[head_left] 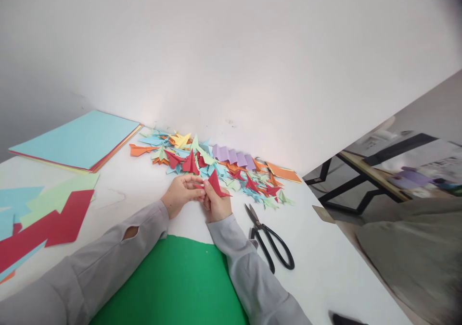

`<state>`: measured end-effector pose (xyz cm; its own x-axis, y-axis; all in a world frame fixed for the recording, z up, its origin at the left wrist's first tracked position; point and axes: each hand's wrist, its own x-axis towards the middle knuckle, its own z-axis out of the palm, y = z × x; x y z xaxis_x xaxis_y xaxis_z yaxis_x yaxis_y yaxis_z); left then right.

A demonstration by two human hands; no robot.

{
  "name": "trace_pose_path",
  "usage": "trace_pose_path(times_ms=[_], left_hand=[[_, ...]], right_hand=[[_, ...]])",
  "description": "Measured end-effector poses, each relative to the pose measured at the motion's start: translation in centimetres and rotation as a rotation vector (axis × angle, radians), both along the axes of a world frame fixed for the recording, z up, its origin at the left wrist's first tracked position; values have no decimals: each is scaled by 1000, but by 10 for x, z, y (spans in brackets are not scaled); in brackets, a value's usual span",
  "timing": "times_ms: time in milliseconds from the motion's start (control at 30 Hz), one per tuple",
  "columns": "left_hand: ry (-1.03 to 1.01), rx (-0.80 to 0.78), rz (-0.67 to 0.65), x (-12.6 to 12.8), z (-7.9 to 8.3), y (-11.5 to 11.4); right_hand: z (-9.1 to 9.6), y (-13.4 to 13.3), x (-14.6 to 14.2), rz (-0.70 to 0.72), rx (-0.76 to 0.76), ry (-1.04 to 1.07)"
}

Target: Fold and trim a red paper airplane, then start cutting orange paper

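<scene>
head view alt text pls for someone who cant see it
The left hand and right hand pinch a red folded paper over a white table, in front of a pile of colourful folded paper shapes. Black scissors lie to their right, a green sheet lies nearest the person, and a stack of coloured paper sits far left.

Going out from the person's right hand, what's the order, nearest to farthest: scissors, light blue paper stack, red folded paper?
1. The red folded paper: pinched in the right hand itself.
2. The scissors: just to its right, on the table.
3. The light blue paper stack: far left, by the wall.
</scene>
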<state>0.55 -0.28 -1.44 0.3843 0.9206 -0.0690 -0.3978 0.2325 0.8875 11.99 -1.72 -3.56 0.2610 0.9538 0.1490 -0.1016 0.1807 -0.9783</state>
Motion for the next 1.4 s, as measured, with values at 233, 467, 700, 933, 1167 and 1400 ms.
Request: trace_pose_path(times_ms=[233, 467, 700, 933, 1167, 1400], left_hand=[[1, -57, -56, -2, 4, 0], [-29, -31, -62, -2, 1, 2], [-35, 14, -52, -1, 1, 2], [-47, -41, -28, 0, 4, 1], [-86, -100, -69, 0, 8, 1], [-93, -165, -10, -1, 9, 1]], right_hand=[[-3, 1, 2, 10, -16, 39], [-1, 1, 1, 45, -4, 15], [-4, 2, 2, 49, -21, 38], [0, 2, -1, 46, -50, 154], [2, 2, -2, 11, -87, 156], [6, 1, 2, 110, -133, 227]])
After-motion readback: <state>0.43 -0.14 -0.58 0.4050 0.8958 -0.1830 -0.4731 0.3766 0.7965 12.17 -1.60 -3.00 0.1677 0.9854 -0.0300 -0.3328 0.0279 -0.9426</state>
